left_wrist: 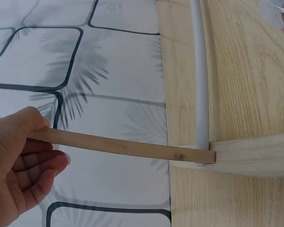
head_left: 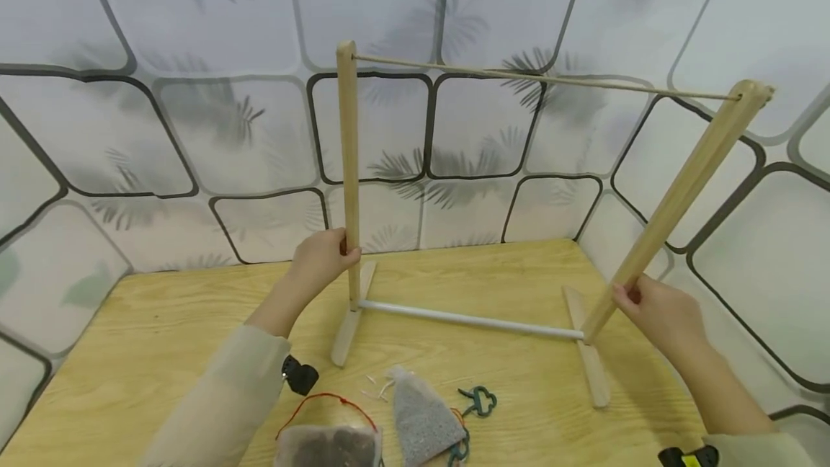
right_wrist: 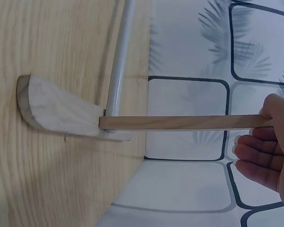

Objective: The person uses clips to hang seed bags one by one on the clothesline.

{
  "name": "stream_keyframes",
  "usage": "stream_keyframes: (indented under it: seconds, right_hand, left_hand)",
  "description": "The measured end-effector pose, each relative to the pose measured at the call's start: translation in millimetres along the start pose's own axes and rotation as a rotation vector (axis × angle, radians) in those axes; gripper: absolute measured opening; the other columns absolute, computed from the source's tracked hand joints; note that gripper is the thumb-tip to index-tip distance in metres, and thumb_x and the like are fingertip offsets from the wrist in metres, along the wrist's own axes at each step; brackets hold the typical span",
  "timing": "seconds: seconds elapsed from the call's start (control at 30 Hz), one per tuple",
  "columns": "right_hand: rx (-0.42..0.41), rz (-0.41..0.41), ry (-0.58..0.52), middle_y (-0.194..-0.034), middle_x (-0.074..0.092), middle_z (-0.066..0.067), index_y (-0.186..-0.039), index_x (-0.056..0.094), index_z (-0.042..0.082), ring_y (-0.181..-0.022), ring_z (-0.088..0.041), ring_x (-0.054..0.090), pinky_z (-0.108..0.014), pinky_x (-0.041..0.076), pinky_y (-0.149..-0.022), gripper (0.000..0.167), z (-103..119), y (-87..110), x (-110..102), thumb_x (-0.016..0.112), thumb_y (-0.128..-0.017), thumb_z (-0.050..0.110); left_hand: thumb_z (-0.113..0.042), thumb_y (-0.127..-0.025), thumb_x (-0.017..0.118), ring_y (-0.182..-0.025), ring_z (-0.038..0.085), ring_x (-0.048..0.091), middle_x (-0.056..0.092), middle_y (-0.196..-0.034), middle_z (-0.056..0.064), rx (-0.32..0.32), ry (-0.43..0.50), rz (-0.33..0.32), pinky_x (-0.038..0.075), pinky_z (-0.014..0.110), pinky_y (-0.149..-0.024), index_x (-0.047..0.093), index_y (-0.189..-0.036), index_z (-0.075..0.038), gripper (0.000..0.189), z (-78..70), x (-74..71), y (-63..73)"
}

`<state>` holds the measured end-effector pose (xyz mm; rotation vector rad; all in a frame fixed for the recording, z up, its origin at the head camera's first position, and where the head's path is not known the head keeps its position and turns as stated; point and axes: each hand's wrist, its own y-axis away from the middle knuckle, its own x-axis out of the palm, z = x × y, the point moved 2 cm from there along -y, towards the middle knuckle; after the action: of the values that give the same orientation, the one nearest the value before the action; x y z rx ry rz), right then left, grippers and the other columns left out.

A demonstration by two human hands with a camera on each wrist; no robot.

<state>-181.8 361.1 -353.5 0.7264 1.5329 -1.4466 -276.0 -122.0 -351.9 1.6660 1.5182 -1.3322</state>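
Note:
A wooden stand faces me, its two posts joined by a thin cord near the top and a white rod near the bottom. My left hand pinches the left post low down, between thumb and fingers. Lower on the right post, my right hand holds it the same way. Each post meets a flat wooden foot, the left foot and the right foot, on the table. In the right wrist view, the right post runs from my fingers to its foot.
On the wooden table, nearer me, lie a whitish pouch with dark contents and a red cord, a grey-filled pouch, and a green clip. White scraps lie beside them. Patterned wall covering rises behind and to the right.

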Motion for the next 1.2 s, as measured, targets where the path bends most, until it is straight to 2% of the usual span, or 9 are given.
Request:
stream_keyframes:
  seconds: [0.23, 0.53, 0.67, 0.77, 0.97, 1.07, 1.2]
  right_hand:
    - [-0.014, -0.016, -0.021, -0.051, 0.048, 0.003, -0.066, 0.057, 0.007, -0.043, -0.01, 0.034, -0.028, 0.028, -0.038, 0.024, 9, -14.1, 4, 0.061, -0.086, 0.019]
    - [-0.072, -0.035, -0.039, -0.049, 0.046, 0.005, -0.065, 0.055, 0.009, -0.042, -0.009, 0.034, -0.027, 0.028, -0.038, 0.022, 23, -28.9, 16, 0.064, -0.083, 0.018]
    - [-0.081, -0.03, -0.048, -0.049, 0.046, 0.004, -0.064, 0.055, 0.009, -0.042, -0.01, 0.034, -0.027, 0.028, -0.038, 0.024, 27, -35.6, 18, 0.064, -0.084, 0.018]
    - [-0.088, -0.021, -0.053, -0.049, 0.045, 0.005, -0.064, 0.054, 0.009, -0.042, -0.01, 0.033, -0.027, 0.027, -0.038, 0.024, 29, -38.8, 19, 0.064, -0.085, 0.018]
    - [-0.109, -0.013, -0.058, -0.049, 0.046, 0.005, -0.064, 0.054, 0.009, -0.043, -0.01, 0.033, -0.028, 0.029, -0.039, 0.024, 36, -40.7, 26, 0.064, -0.084, 0.017]
    - [-0.12, -0.027, -0.062, -0.049, 0.046, 0.005, -0.064, 0.053, 0.009, -0.043, -0.009, 0.033, -0.028, 0.028, -0.039, 0.023, 41, -40.1, 28, 0.065, -0.083, 0.017]
    - [-0.141, -0.066, -0.067, -0.049, 0.047, 0.005, -0.065, 0.055, 0.009, -0.042, -0.007, 0.032, -0.027, 0.029, -0.038, 0.021, 49, -41.0, 31, 0.067, -0.081, 0.015]
  left_hand:
    - [-0.023, -0.089, 0.059, -0.053, 0.016, 0.045, 0.056, -0.064, 0.003, -0.037, 0.037, 0.021, 0.036, 0.028, -0.05, 0.056, -0.075, -0.008, 0.021, 11.1, -8.8, 11.1]
    - [-0.022, -0.086, 0.06, -0.052, 0.016, 0.045, 0.059, -0.068, 0.005, -0.054, -0.005, -0.026, 0.036, 0.028, -0.046, 0.062, -0.082, -0.006, 0.016, 24.6, -19.1, 27.8]
    - [-0.021, -0.088, 0.058, -0.049, 0.016, 0.042, 0.057, -0.064, 0.004, -0.062, -0.015, -0.005, 0.034, 0.027, -0.044, 0.061, -0.081, -0.006, 0.017, 28.4, -24.3, 34.0]
    - [-0.02, -0.089, 0.057, -0.047, 0.014, 0.038, 0.051, -0.058, 0.002, -0.056, -0.034, 0.005, 0.03, 0.025, -0.043, 0.058, -0.076, -0.007, 0.019, 28.9, -26.8, 38.2]
    - [-0.015, -0.089, 0.053, -0.046, 0.01, 0.028, 0.038, -0.05, -0.002, 0.009, -0.081, -0.055, 0.023, 0.022, -0.043, 0.049, -0.062, -0.01, 0.028, 31.8, -26.9, 51.8]
    - [-0.014, -0.089, 0.053, -0.045, 0.009, 0.026, 0.038, -0.049, -0.002, 0.029, -0.102, -0.078, 0.021, 0.021, -0.042, 0.051, -0.062, -0.009, 0.028, 34.4, -27.9, 58.3]
    - [-0.013, -0.088, 0.054, -0.045, 0.008, 0.027, 0.041, -0.05, -0.002, 0.017, -0.101, -0.096, 0.021, 0.021, -0.042, 0.055, -0.065, -0.008, 0.024, 37.7, -31.9, 66.4]
